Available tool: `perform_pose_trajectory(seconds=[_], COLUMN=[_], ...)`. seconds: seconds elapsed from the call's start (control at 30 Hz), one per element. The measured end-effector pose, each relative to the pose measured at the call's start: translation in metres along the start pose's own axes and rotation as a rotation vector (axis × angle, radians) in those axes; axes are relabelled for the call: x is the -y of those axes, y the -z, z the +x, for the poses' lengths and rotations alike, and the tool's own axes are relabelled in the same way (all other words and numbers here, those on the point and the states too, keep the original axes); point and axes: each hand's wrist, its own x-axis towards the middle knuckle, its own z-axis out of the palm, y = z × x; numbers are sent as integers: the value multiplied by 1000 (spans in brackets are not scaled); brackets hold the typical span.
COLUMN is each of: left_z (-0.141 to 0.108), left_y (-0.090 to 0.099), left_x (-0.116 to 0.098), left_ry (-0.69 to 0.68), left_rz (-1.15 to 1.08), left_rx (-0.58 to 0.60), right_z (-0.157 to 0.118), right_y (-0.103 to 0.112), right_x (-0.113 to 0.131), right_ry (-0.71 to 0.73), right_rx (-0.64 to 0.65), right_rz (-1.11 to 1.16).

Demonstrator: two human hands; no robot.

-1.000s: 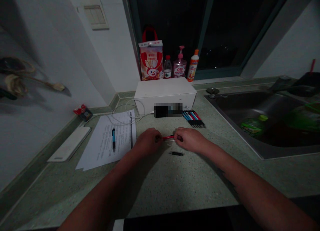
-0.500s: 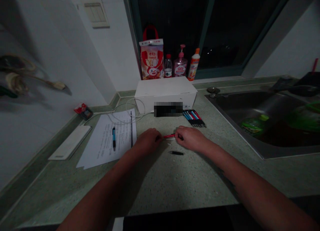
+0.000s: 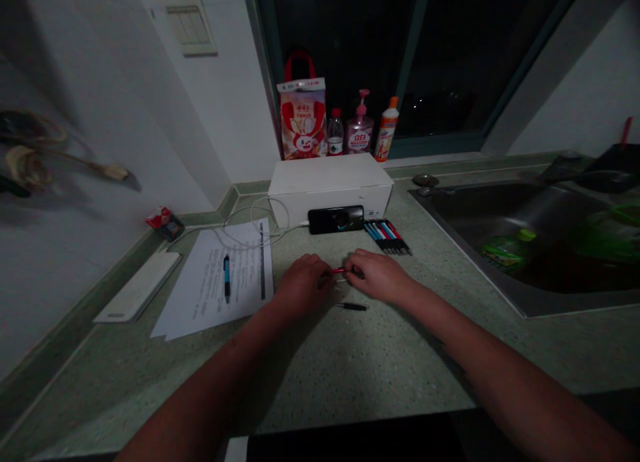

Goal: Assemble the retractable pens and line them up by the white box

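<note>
A red pen barrel (image 3: 340,270) lies between my left hand (image 3: 303,283) and my right hand (image 3: 377,277), and the fingers of both hands pinch it. Most of it is hidden by my fingers, with only a short red stretch showing. Just below my right hand, a black pen part (image 3: 351,307) lies on the green speckled countertop (image 3: 320,372), apart from both hands. Left of my left hand, a blue and black pen (image 3: 227,278) rests on a sheet of printed paper (image 3: 250,289).
Behind my hands stand a white box (image 3: 330,181) and a black phone (image 3: 336,219). A row of coloured pens (image 3: 387,237) lies to its right. Bottles (image 3: 359,135) stand at the window. A steel sink (image 3: 465,252) lies right; a white cable (image 3: 260,222) trails left.
My hands have moved closer together around the red pen barrel, so less of the red shows between them. The other items stay in place.
</note>
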Motion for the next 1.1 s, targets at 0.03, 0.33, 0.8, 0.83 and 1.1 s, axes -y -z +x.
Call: perform_pose_trajectory(seconds=[0.03,0.33,0.8,0.83,1.1], left_z=[-1,2,6,6,6], left_y=[1,4,-1,-1,3], left_x=[-1,-4,15,15,16], left_ry=[-41,-78,198,200,208], left_rz=[-5,58,-85,-85,-83], left_rx=[15,132,-20,-24,-17], right_z=[0,2,1,1,0], right_y=[1,-2,1,2,2], right_x=[-1,-6,-3,-3,-4], right_ry=[-6,-23,-31,-30,-20], right_rx=[-17,13,21,23,28], right_rz=[-2,-75,-55,-53,-52])
